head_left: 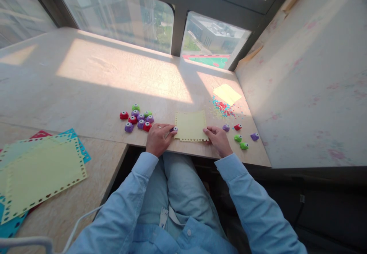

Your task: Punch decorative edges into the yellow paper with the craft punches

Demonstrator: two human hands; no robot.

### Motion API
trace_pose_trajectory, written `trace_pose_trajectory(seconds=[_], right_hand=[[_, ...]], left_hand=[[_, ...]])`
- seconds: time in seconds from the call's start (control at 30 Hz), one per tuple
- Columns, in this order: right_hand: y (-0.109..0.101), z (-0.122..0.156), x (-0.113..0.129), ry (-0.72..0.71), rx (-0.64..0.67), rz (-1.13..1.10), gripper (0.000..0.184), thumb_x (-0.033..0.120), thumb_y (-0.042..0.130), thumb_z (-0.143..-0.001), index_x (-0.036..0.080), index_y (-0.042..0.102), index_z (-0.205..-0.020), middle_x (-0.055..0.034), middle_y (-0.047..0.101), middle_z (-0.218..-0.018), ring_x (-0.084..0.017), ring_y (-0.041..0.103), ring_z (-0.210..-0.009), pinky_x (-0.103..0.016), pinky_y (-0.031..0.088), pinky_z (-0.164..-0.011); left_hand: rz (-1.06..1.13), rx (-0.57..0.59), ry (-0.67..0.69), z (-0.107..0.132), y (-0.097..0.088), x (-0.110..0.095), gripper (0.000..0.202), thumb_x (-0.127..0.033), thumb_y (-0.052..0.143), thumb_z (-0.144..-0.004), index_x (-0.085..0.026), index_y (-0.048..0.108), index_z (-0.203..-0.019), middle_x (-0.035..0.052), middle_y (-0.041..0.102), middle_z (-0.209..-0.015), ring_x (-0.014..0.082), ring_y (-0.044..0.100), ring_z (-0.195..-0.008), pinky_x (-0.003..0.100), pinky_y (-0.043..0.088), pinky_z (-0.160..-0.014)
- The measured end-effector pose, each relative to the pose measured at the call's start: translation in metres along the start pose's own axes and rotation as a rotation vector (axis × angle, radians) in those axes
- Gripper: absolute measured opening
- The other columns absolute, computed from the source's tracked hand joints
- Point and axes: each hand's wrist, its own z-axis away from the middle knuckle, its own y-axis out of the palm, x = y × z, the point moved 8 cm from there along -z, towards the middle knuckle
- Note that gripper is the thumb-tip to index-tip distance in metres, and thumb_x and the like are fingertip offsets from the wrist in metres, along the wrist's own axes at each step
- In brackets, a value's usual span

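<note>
A pale yellow paper square (191, 125) with punched edges lies on the wooden sill near its front edge. My left hand (158, 138) is closed on a small purple craft punch (174, 129) pressed at the paper's left edge. My right hand (218, 138) pinches the paper's lower right corner and holds it flat. A cluster of several red, purple and green punches (137, 119) sits just left of my left hand.
Several more punches (240, 135) lie right of my right hand. Coloured paper confetti (223, 109) and a plain yellow sheet (227, 94) sit behind them by the wall. A stack of punched yellow, blue and red sheets (40, 172) lies on the lower table at left.
</note>
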Motion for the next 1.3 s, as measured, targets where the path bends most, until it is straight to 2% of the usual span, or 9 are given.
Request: trace_pose_trajectory(seconds=[0.1,0.17,0.27,0.37,0.47,0.57,0.83,1.1,1.3], right_hand=[[-0.015,0.004,0.02,-0.243,-0.172,0.345,0.043,0.049,0.061,-0.082,0.013,0.071,-0.103,-0.0101,0.07,-0.086,-0.019,0.059,-0.065,-0.038,0.054,-0.067],[-0.014,0.011,0.035,-0.427,-0.234,0.535,0.041,0.046,0.058,-0.087,0.015,0.068,-0.111,-0.0126,0.068,-0.095,-0.023,0.062,-0.076,-0.042,0.053,-0.078],[0.007,0.019,0.043,-0.655,-0.105,0.684,0.038,0.042,0.054,-0.093,0.018,0.064,-0.12,-0.0158,0.065,-0.114,-0.029,0.061,-0.105,-0.045,0.049,-0.092],[0.03,0.022,0.036,-0.771,0.052,0.762,0.036,0.04,0.053,-0.095,0.02,0.063,-0.123,-0.015,0.059,-0.134,-0.029,0.052,-0.125,-0.045,0.044,-0.1],[0.04,0.021,0.027,-0.787,0.08,0.799,0.034,0.037,0.05,-0.096,0.021,0.064,-0.123,-0.0124,0.059,-0.137,-0.028,0.051,-0.129,-0.045,0.042,-0.102],[0.042,0.021,0.024,-0.789,0.063,0.798,0.034,0.037,0.049,-0.097,0.021,0.064,-0.124,-0.0113,0.059,-0.137,-0.027,0.051,-0.129,-0.045,0.041,-0.102],[0.04,0.023,0.026,-0.786,0.054,0.744,0.034,0.037,0.05,-0.096,0.022,0.065,-0.123,-0.012,0.059,-0.137,-0.028,0.051,-0.13,-0.046,0.041,-0.103],[0.028,0.017,0.029,-0.744,-0.013,0.547,0.033,0.036,0.051,-0.095,0.023,0.064,-0.122,-0.0119,0.062,-0.132,-0.028,0.055,-0.125,-0.049,0.044,-0.103],[0.03,0.017,0.03,-0.721,0.023,0.548,0.029,0.031,0.053,-0.094,0.021,0.066,-0.118,-0.0125,0.062,-0.133,-0.028,0.053,-0.127,-0.049,0.043,-0.104]], left_hand=[[0.016,-0.009,0.016,0.001,-0.001,-0.001,0.027,-0.033,0.053,-0.093,-0.02,0.073,-0.107,0.0075,0.074,-0.103,0.0253,0.062,-0.097,0.042,0.047,-0.087],[0.014,-0.012,0.022,0.001,-0.002,0.0,0.027,-0.03,0.053,-0.093,-0.02,0.072,-0.109,0.008,0.073,-0.103,0.0255,0.062,-0.098,0.042,0.048,-0.087],[0.009,-0.007,0.023,0.002,-0.001,0.0,0.026,-0.03,0.056,-0.091,-0.021,0.072,-0.108,0.0078,0.073,-0.102,0.0251,0.062,-0.097,0.042,0.047,-0.087],[0.013,-0.004,0.021,0.002,-0.001,0.001,0.024,-0.033,0.057,-0.092,-0.021,0.073,-0.106,0.0069,0.073,-0.099,0.0241,0.062,-0.095,0.041,0.047,-0.086],[0.015,-0.004,0.02,0.002,-0.002,-0.001,0.024,-0.034,0.059,-0.091,-0.022,0.073,-0.106,0.0061,0.073,-0.098,0.0233,0.062,-0.094,0.04,0.047,-0.085],[0.016,0.008,0.02,0.002,-0.004,-0.003,0.023,-0.033,0.06,-0.091,-0.023,0.074,-0.106,0.0054,0.073,-0.098,0.0227,0.061,-0.094,0.039,0.047,-0.085],[0.073,0.045,0.0,0.004,-0.008,-0.005,0.019,-0.03,0.062,-0.089,-0.023,0.074,-0.103,0.0057,0.073,-0.095,0.0219,0.061,-0.094,0.041,0.048,-0.087],[0.096,0.049,-0.048,0.004,-0.01,-0.004,0.019,-0.031,0.064,-0.088,-0.022,0.071,-0.104,0.0064,0.073,-0.1,0.0231,0.062,-0.097,0.042,0.049,-0.09],[0.074,0.063,-0.029,0.004,-0.011,-0.006,0.019,-0.032,0.066,-0.086,-0.022,0.071,-0.102,0.0064,0.072,-0.098,0.0231,0.062,-0.098,0.042,0.05,-0.089]])
